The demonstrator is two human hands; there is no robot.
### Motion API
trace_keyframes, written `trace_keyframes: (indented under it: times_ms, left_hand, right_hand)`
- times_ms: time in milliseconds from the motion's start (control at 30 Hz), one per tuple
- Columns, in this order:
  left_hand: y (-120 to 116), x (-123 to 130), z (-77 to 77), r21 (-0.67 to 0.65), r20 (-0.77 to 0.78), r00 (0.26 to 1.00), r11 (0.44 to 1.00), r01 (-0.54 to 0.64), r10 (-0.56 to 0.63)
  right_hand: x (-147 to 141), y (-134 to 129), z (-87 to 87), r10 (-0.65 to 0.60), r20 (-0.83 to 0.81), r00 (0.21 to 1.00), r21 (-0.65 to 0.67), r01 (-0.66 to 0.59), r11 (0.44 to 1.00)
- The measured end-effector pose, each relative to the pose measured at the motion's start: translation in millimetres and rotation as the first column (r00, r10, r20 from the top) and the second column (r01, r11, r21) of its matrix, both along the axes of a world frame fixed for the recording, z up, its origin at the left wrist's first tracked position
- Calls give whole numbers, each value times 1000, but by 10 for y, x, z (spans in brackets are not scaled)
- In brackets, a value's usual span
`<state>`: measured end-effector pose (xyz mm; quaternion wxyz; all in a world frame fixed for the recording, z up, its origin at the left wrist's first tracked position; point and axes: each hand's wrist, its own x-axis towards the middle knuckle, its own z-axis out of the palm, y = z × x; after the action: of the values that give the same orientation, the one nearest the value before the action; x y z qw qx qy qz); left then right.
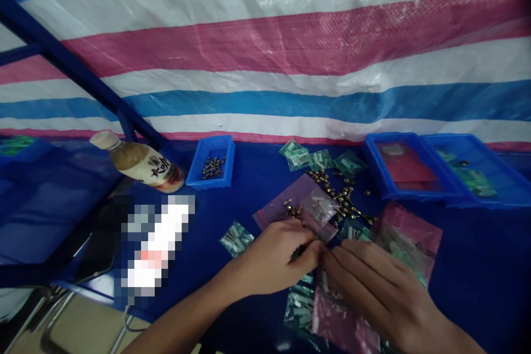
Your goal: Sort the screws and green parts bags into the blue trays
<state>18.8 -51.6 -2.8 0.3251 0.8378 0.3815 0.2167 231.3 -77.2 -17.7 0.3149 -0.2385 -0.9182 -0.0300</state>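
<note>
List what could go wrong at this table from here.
The loose brass screws lie scattered just beyond the left hand, so a careless movement might spread them further or mix them into the open purple plastic bag. The green packets sit against the pink plastic bag under the right hand, so one could perhaps slip beneath it and be missed.

Light soft, fairly bright & even across pic. Patchy white glare on the tarp, mostly top right. Only faint shadows under left hand & right hand on the table. Wide-angle bend in stripes twd edges; corners dark, esp. top right. Detail soft overall, w/ pixelated blur patch by table's left edge.
</note>
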Motion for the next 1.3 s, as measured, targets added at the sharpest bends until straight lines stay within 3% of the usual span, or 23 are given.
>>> trace_keyframes:
  times_ms: [133,233,267,333,433,500,533,600,667,733,800,867,967,1133,1300]
  left_hand:
    - [59,-48,-18,132,-51,997,990,-43,50]
    - [188,-272,29,335,-103,964,921,-198,245]
    - [239,-395,57,414,-106,934,869,-272,343]
    - [339,-693,119,587,-64,812,680,-439,580]
    - [446,-1122,187,713,-60,529,407,-571,846]
    - [480,-1266,194,745,-55,441,331,-578,896]
    - [485,-1274,185,747,-55,440,330,-577,896]
    - [475,-1167,151,728,-85,527,414,-547,846]
    - [441,-949,100,675,-181,690,599,-431,701]
    - [396,-712,45,584,-327,819,782,-217,471]
    - [357,-532,-6,483,-439,852,875,-44,285]
    - [335,-441,-50,419,-483,852,908,19,204]
    - [343,-424,-111,389,-441,876,921,-10,196]
    - [384,-447,-191,351,-265,936,927,-131,233]
    - [338,-372,-151,369,4,973,904,-215,230]
  right_hand:
    - [9,44,-15,-16,0,1000,-40,16,999]
    - [-20,97,7,-59,-27,998,-87,56,995]
    - [-32,108,19,-75,-40,996,-96,71,993]
    - [-52,119,41,-98,-56,994,-100,92,991]
    - [-69,121,64,-116,-42,992,-104,111,988]
    - [-71,122,69,-126,-31,991,-109,122,987]
    - [-70,124,70,-131,-28,991,-115,127,985]
    - [-66,130,70,-135,-29,990,-124,131,984]
    - [-61,137,67,-130,-29,991,-130,125,984]
    - [-60,143,64,-119,-22,993,-141,114,983]
    - [-60,148,60,-111,-12,994,-161,108,981]
    - [-61,152,59,-113,-12,994,-173,109,979]
    - [-61,151,63,-120,-18,993,-176,115,978]
    - [-50,145,72,-120,-12,993,-183,116,976]
    - [-42,150,70,-128,-55,990,-213,114,970]
